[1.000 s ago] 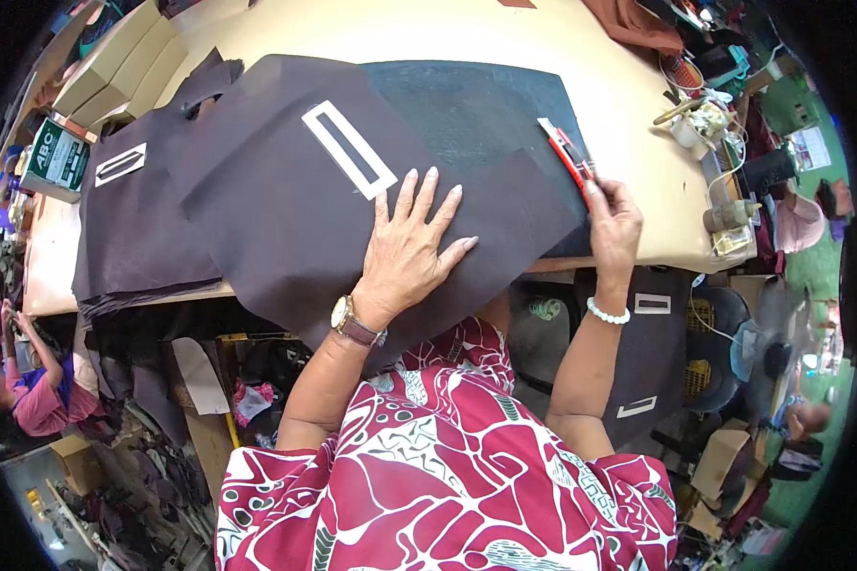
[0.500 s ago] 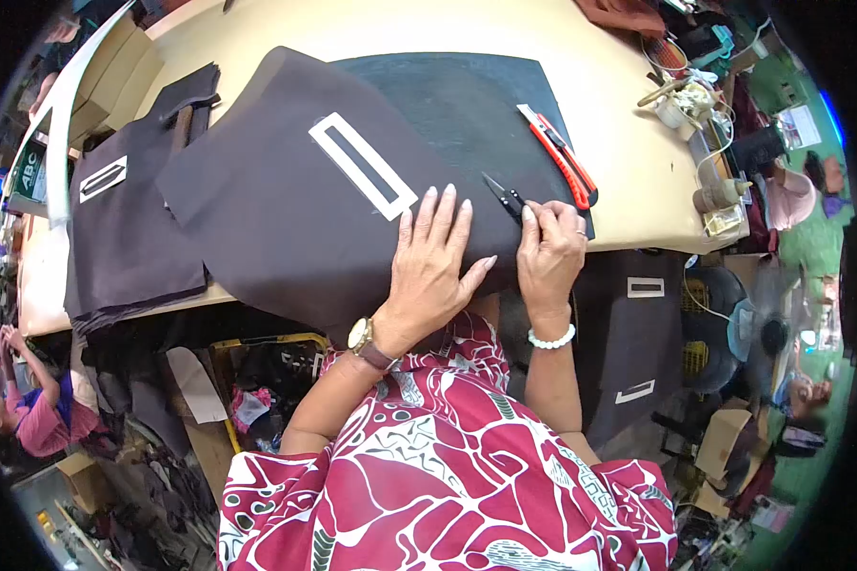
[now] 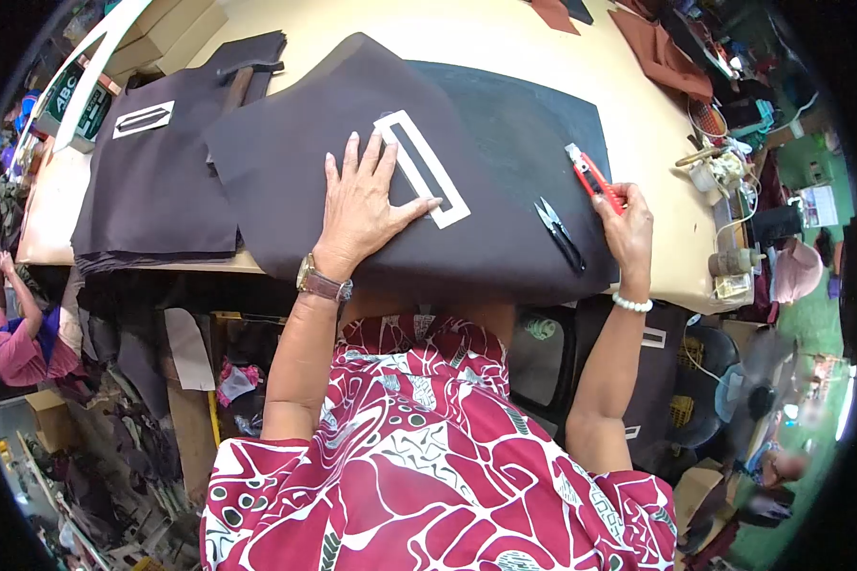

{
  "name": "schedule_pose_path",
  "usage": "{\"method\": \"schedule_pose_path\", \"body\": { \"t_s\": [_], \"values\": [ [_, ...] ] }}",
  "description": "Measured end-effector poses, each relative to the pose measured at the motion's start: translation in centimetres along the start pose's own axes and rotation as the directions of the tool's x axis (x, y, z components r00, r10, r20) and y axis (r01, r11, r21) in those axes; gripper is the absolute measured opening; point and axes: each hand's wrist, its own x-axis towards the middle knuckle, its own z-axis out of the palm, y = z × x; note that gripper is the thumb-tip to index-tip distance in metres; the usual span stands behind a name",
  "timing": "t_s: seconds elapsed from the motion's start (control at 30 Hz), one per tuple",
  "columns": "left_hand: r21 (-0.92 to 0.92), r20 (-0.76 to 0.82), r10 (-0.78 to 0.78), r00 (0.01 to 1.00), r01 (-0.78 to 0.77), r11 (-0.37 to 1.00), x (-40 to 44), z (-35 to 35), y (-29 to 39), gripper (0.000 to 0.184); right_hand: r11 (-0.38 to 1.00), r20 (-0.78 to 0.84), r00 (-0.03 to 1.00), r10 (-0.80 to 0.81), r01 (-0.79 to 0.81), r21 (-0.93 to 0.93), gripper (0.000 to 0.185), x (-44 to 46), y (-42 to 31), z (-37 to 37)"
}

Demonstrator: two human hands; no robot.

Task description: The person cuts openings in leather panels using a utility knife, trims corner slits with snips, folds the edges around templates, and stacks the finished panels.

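A dark brown fabric piece [image 3: 295, 162] lies on the table, partly over a dark green cutting mat [image 3: 533, 114]. Stuck on the fabric is a white rectangular strip frame [image 3: 450, 202] with a dark slot along its middle. My left hand [image 3: 357, 205] rests flat on the fabric, fingers spread, the thumb touching the white frame. In my right hand [image 3: 628, 228] is a red utility knife [image 3: 595, 181], gripped at its lower end, its tip pointing up and left. Thread snips [image 3: 562, 235] with black handles lie on the fabric just left of that hand.
A stack of dark fabric pieces [image 3: 157, 200] lies on the left of the table [image 3: 490, 33], a hammer-like tool [image 3: 243, 81] on top. Cardboard boxes [image 3: 167, 38] stand behind. Bottles and cups [image 3: 719, 176] line the right edge. Another person [image 3: 33, 328] is at far left.
My right hand has let go of the thread snips, now lying on the fabric, and has taken hold of the utility knife. My left hand has moved left and up beside the white frame.
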Motion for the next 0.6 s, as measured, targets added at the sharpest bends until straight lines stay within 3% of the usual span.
{"method": "schedule_pose_path", "body": {
  "t_s": [0.1, 0.2, 0.27, 0.33, 0.6],
  "values": [
    [-0.029, 0.009, -0.008, 1.000, 0.008, 1.000, 0.0, -0.2, 0.0, 0.094, 0.975, -0.033, 0.994, -0.100, 0.105, 0.198, 0.015, -2.4, -6.5, 0.2],
    [-0.049, 0.004, 0.000, 1.000, 0.000, 0.999, 0.0, -0.5, 0.1, 0.094, 0.918, 0.069, 0.972, -0.223, 0.185, 0.351, 0.023, -4.5, -11.2, 2.8],
    [-0.057, -0.011, 0.009, 1.000, -0.010, 0.998, -0.1, -0.2, -0.1, 0.096, 0.864, 0.019, 0.907, -0.421, 0.394, 0.314, 0.031, -4.6, -12.1, 5.8],
    [-0.060, -0.012, 0.012, 1.000, -0.012, 0.998, -0.1, -0.4, -0.2, 0.097, 0.858, 0.040, 0.878, -0.476, 0.454, 0.240, 0.033, -4.6, -13.6, 7.2],
    [-0.155, -0.034, 0.000, 0.999, -0.005, 0.988, -0.1, -0.4, -0.4, 0.100, 0.851, 0.045, 0.850, -0.525, 0.523, 0.055, 0.035, -4.7, -15.0, 9.3]
  ]
}}
